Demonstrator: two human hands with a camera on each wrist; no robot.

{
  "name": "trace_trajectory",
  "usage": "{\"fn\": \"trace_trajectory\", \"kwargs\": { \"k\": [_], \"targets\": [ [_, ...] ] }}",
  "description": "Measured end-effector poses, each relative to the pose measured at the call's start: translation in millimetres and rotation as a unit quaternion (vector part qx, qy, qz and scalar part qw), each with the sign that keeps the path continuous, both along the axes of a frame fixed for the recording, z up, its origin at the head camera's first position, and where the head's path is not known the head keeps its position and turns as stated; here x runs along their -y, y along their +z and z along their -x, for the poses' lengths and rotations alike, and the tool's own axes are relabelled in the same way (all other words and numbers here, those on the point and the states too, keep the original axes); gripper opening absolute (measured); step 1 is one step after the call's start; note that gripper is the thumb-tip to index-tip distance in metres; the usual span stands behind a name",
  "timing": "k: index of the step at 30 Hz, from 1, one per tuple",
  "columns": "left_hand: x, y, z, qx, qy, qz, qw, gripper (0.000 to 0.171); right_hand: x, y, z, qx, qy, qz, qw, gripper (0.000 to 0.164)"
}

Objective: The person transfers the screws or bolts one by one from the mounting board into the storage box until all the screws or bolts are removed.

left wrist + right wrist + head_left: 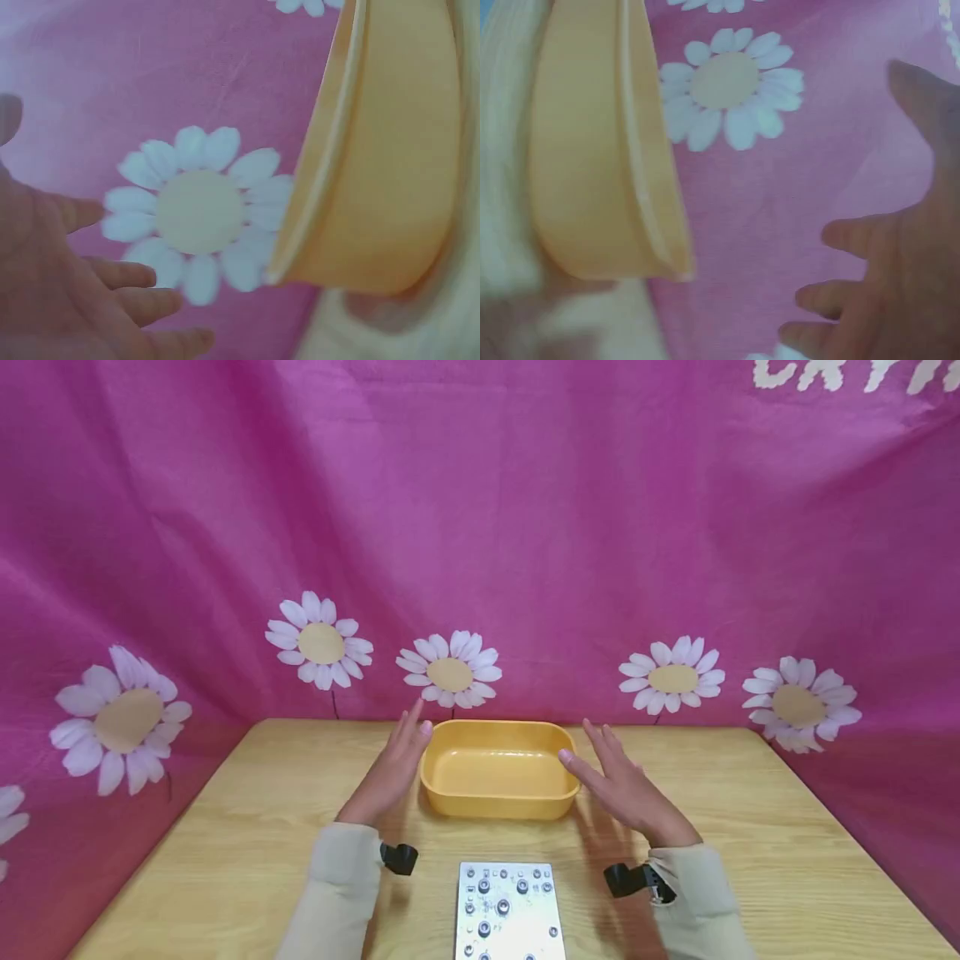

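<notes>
A yellow, rounded rectangular plastic basin (pixel 498 807) stands on the wooden table, and its inside shows no contents. My left hand (pixel 390 774) is beside its left end, fingers spread and straight, palm turned toward it. On the opposite side, my right hand (pixel 628 789) has its fingers extended, with the thumb close to the right rim in the head view. Both wrist views show a gap between the fingers and the wall of the basin (pixel 397 150), (pixel 585 150). Neither hand holds anything.
Nearer to me on the wooden table (pixel 247 860) lies a silver metal plate (pixel 525 906) set with several bolts, cut off by the bottom frame edge. A pink cloth (pixel 510 527) with white daisies hangs around the table's back and sides.
</notes>
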State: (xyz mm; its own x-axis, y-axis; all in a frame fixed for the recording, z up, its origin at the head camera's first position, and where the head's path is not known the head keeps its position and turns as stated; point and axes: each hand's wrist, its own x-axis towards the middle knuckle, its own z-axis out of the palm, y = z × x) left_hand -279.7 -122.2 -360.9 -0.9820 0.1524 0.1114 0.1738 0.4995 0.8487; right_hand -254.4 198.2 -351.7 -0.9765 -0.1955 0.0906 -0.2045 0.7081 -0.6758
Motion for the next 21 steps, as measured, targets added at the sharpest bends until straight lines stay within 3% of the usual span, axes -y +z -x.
{"fn": "trace_trajectory", "kwargs": {
  "k": [6,9,12,13,14,17,19,20,21],
  "targets": [
    [3.5,-26.1,17.3,0.052,0.009,-0.104,0.9932,0.076,-5.2,-22.4,17.4,0.075,0.01,0.134,0.988,0.081],
    [2.8,-38.9,23.7,0.07,0.002,-0.137,0.9882,0.073,-4.4,-36.0,22.8,0.077,0.015,0.184,0.98,0.077],
    [0.2,-48.3,27.5,0.073,-0.008,-0.174,0.9821,0.067,-2.1,-50.3,28.0,0.067,0.032,0.253,0.965,0.074],
    [-0.8,-50.9,28.0,0.074,-0.01,-0.186,0.9796,0.066,-1.1,-54.9,29.4,0.066,0.039,0.28,0.957,0.073],
    [-1.9,-53.3,28.6,0.077,-0.012,-0.198,0.9772,0.065,-0.7,-59.3,31.2,0.07,0.049,0.322,0.943,0.072],
    [-4.4,-60.3,29.4,0.088,-0.009,-0.217,0.9721,0.063,1.0,-70.6,35.8,0.086,0.069,0.44,0.891,0.072],
    [-5.1,-65.0,30.0,0.091,-0.007,-0.231,0.9687,0.061,1.1,-76.6,38.2,0.094,0.066,0.488,0.865,0.072],
    [-5.0,-67.0,30.5,0.088,-0.01,-0.24,0.9668,0.061,1.2,-78.8,39.4,0.095,0.064,0.507,0.854,0.072],
    [-5.3,-68.8,31.3,0.085,-0.009,-0.251,0.9643,0.06,1.0,-80.8,40.6,0.094,0.058,0.512,0.852,0.071]
  ]
}}
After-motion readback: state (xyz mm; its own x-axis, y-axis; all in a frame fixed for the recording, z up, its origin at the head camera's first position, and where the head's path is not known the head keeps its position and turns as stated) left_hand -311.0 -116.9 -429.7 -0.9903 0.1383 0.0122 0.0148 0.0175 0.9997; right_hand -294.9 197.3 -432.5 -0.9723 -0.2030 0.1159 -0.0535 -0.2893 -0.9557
